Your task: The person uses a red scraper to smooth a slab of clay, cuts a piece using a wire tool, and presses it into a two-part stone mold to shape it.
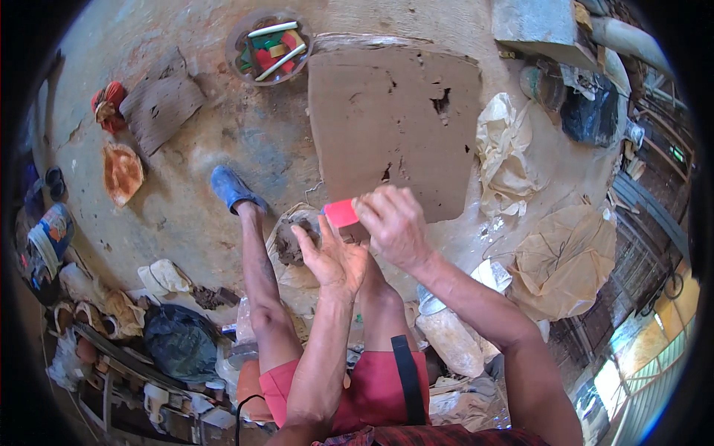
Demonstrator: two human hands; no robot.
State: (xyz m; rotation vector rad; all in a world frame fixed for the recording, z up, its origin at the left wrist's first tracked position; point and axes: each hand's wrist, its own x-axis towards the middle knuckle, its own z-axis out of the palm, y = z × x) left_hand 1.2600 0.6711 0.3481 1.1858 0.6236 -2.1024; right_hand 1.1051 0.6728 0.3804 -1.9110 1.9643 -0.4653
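Note:
My right hand (389,227) pinches a flat red plastic piece (340,213) out in front of me. My left hand (331,260) is palm up just below it, fingers apart and slightly curled, with the fingertips close to or touching the piece. Behind my left hand, a lump of dark clay (288,243) lies on a pale sheet (284,275) between my legs. Beyond my hands is a large brown board or slab (390,126) with dark holes and marks.
A bowl (236,36) of coloured tools sits at the top. Left lie a grey slab (156,104), orange piece (121,172) and red bundle (108,104). Crumpled sheets (506,156), a round covered item (565,260), sacks (446,334) and a concrete block (532,30) are right; clutter (178,342) lines the lower left.

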